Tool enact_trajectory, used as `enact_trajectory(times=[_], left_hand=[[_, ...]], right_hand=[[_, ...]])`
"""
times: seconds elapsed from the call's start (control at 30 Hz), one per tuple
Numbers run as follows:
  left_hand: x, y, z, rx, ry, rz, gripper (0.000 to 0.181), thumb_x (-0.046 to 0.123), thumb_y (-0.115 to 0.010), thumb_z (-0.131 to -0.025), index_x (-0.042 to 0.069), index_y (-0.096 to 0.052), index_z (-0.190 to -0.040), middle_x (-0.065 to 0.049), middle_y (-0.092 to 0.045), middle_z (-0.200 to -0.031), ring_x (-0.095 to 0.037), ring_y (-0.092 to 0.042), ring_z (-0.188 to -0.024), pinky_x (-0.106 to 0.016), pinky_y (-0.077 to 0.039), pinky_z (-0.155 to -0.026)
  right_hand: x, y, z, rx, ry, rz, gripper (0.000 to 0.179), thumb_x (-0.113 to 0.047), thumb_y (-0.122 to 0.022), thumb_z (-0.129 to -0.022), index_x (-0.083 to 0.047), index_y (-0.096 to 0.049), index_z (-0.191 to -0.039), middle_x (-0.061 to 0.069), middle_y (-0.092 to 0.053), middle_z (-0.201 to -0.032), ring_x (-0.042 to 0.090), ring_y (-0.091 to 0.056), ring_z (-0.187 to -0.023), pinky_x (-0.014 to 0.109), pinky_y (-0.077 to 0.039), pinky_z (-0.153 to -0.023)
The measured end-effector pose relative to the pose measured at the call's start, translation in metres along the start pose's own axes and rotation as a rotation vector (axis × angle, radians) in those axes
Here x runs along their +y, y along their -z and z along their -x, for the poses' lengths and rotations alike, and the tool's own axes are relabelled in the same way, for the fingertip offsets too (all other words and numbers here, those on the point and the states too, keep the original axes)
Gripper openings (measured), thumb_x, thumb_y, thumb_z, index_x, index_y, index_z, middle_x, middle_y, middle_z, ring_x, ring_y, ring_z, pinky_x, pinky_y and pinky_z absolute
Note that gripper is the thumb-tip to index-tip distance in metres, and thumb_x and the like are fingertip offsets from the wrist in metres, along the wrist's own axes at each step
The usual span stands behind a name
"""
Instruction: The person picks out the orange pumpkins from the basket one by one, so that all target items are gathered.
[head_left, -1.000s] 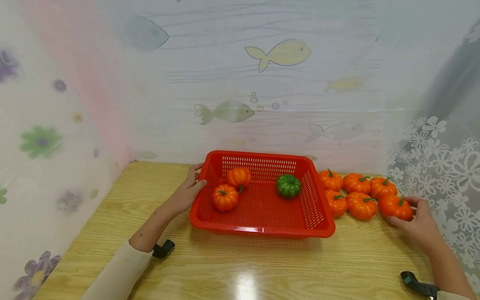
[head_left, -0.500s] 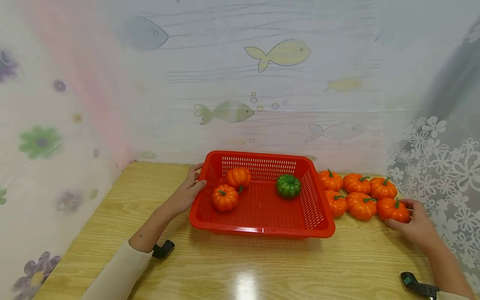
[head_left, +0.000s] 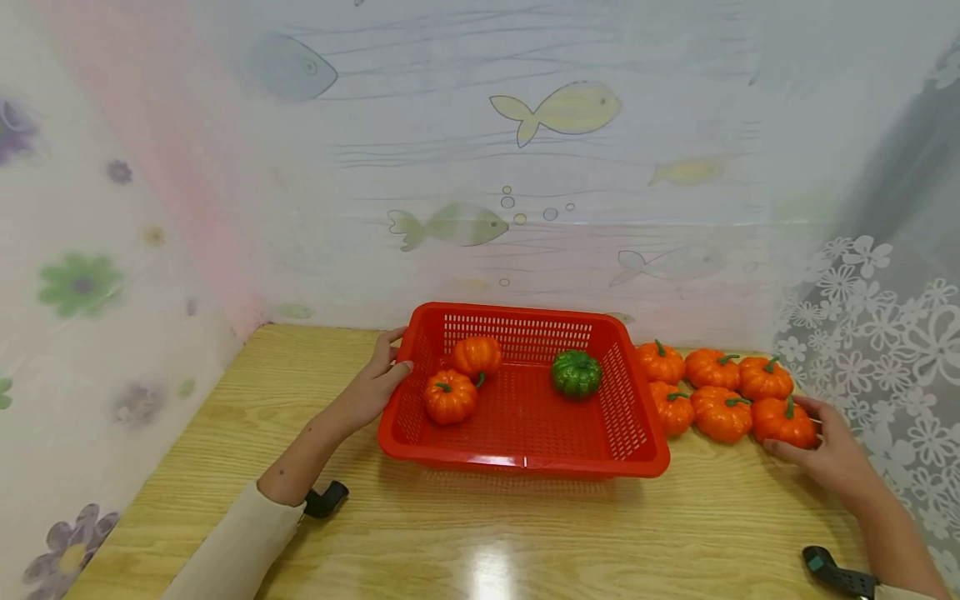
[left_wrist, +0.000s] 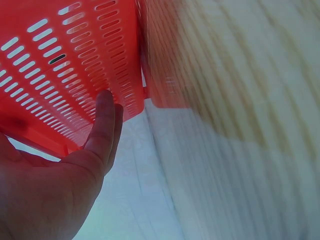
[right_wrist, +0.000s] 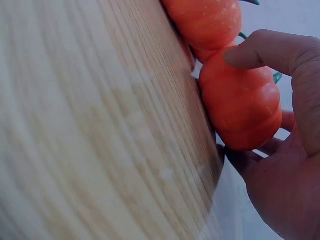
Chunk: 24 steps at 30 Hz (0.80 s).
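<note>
Pumpkin (head_left: 782, 423) and basket (head_left: 480, 461) held
The pumpkin, beside other pumpkins (head_left: 720, 416) right of the basket, is clasped in the right hand (head_left: 834, 450), thumb and fingers curled — the basket's left side is pinched by the left hand (head_left: 371, 390).

Beside your left grip (head_left: 370, 387), the red basket (head_left: 525, 460) looks like moulded plastic, smooth and glossy at the rim, its walls slotted. In your right grip (head_left: 840, 457), the orange pumpkin (head_left: 783, 423) shows a smooth, shiny, ribbed skin; the neighbouring orange pumpkins (head_left: 722, 415), left of that grip, match its gloss. Between your two grips, the green pumpkin (head_left: 577, 374) is glossy and mottled. Beneath both, the surface (head_left: 420, 533) is wood-grained with a polished sheen. Beyond them, the wall covering (head_left: 420, 175) resembles smooth, faintly shiny film. Behind your left grip, the sleeve (head_left: 240, 537) is matt cloth.
</note>
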<state>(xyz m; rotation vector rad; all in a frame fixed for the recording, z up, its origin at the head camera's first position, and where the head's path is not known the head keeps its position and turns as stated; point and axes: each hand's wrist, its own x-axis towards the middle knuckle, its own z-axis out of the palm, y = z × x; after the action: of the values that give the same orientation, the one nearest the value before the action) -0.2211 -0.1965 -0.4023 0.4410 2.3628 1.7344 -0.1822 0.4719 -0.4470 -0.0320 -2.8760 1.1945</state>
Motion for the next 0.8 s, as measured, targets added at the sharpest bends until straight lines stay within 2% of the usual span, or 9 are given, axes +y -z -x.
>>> enact_trajectory(times=[0.07, 0.13, 0.2, 0.27, 0.4, 0.43, 0.47, 0.7, 0.8], left_hand=[[0.0, 0.0, 0.0, 0.001, 0.003, -0.001, 0.066, 0.021, -0.04, -0.114, 0.012, -0.004, -0.168, -0.028, -0.04, -0.146, -0.042, -0.063, -0.123, -0.047, -0.061, -0.094], [0.0, 0.0, 0.0, 0.002, 0.003, -0.006, 0.066, 0.021, -0.04, -0.114, 0.012, -0.004, -0.168, -0.028, -0.04, -0.146, -0.042, -0.063, -0.123, -0.047, -0.061, -0.095], [0.001, 0.0, 0.001, 0.003, 0.004, -0.01, 0.065, 0.021, -0.039, -0.114, 0.012, -0.004, -0.168, -0.029, -0.041, -0.146, -0.042, -0.063, -0.123, -0.047, -0.061, -0.095], [0.0, 0.0, 0.0, 0.005, 0.002, -0.011, 0.065, 0.021, -0.04, -0.114, 0.012, -0.004, -0.168, -0.029, -0.041, -0.146, -0.042, -0.063, -0.123, -0.047, -0.061, -0.095], [0.0, 0.0, 0.0, 0.004, -0.001, -0.007, 0.065, 0.021, -0.04, -0.114, 0.012, -0.004, -0.168, -0.029, -0.041, -0.146, -0.042, -0.063, -0.123, -0.047, -0.061, -0.095], [0.0, 0.0, 0.0, 0.003, -0.003, -0.004, 0.065, 0.021, -0.039, -0.114, 0.013, -0.004, -0.168, -0.029, -0.041, -0.146, -0.042, -0.063, -0.123, -0.047, -0.061, -0.095], [-0.001, 0.0, 0.0, 0.002, -0.005, -0.003, 0.065, 0.021, -0.039, -0.114, 0.013, -0.004, -0.168, -0.029, -0.041, -0.146, -0.042, -0.063, -0.123, -0.047, -0.061, -0.095], [-0.001, 0.001, 0.0, -0.007, -0.009, -0.007, 0.064, 0.022, -0.039, -0.115, 0.014, -0.004, -0.168, -0.028, -0.039, -0.146, -0.042, -0.062, -0.123, -0.046, -0.061, -0.095], [0.0, 0.001, 0.001, -0.006, -0.008, -0.012, 0.064, 0.022, -0.039, -0.115, 0.014, -0.004, -0.168, -0.028, -0.04, -0.146, -0.042, -0.062, -0.123, -0.047, -0.061, -0.095]], right_hand=[[-0.001, 0.001, 0.0, -0.011, 0.001, 0.01, 0.099, -0.027, -0.072, -0.102, 0.014, -0.006, -0.162, 0.047, -0.016, -0.156, 0.06, -0.03, -0.132, 0.003, -0.032, -0.077], [-0.003, 0.001, 0.001, -0.012, 0.005, 0.013, 0.099, -0.028, -0.071, -0.103, 0.014, -0.005, -0.163, 0.048, -0.017, -0.156, 0.061, -0.028, -0.133, 0.005, -0.031, -0.09], [-0.005, 0.002, 0.002, -0.007, 0.023, 0.009, 0.098, -0.028, -0.069, -0.103, 0.014, -0.004, -0.163, 0.049, -0.017, -0.156, 0.063, -0.025, -0.136, 0.009, -0.025, -0.107], [-0.007, 0.002, 0.003, 0.002, 0.057, -0.002, 0.095, -0.025, -0.068, -0.104, 0.015, -0.004, -0.162, 0.05, -0.017, -0.155, 0.065, -0.022, -0.139, 0.009, -0.014, -0.113], [-0.015, 0.004, 0.004, 0.022, 0.142, -0.015, 0.088, -0.018, -0.068, -0.104, 0.018, -0.009, -0.16, 0.051, -0.015, -0.156, 0.067, -0.012, -0.145, -0.001, -0.007, -0.108], [-0.017, 0.004, 0.004, 0.029, 0.163, -0.015, 0.087, -0.016, -0.068, -0.104, 0.019, -0.011, -0.16, 0.05, -0.015, -0.156, 0.066, -0.011, -0.146, -0.007, -0.006, -0.099], [-0.019, 0.005, 0.004, 0.04, 0.184, -0.009, 0.085, -0.015, -0.068, -0.104, 0.019, -0.013, -0.159, 0.049, -0.016, -0.157, 0.066, -0.011, -0.146, -0.009, -0.007, -0.097], [-0.038, 0.007, 0.004, 0.099, 0.27, 0.029, 0.081, -0.011, -0.07, -0.102, 0.016, -0.02, -0.16, 0.046, -0.023, -0.154, 0.063, -0.018, -0.143, -0.008, -0.009, -0.1], [-0.047, 0.007, 0.005, 0.121, 0.307, 0.039, 0.08, -0.01, -0.071, -0.101, 0.013, -0.022, -0.161, 0.044, -0.027, -0.154, 0.051, -0.021, -0.151, -0.008, -0.011, -0.101]])
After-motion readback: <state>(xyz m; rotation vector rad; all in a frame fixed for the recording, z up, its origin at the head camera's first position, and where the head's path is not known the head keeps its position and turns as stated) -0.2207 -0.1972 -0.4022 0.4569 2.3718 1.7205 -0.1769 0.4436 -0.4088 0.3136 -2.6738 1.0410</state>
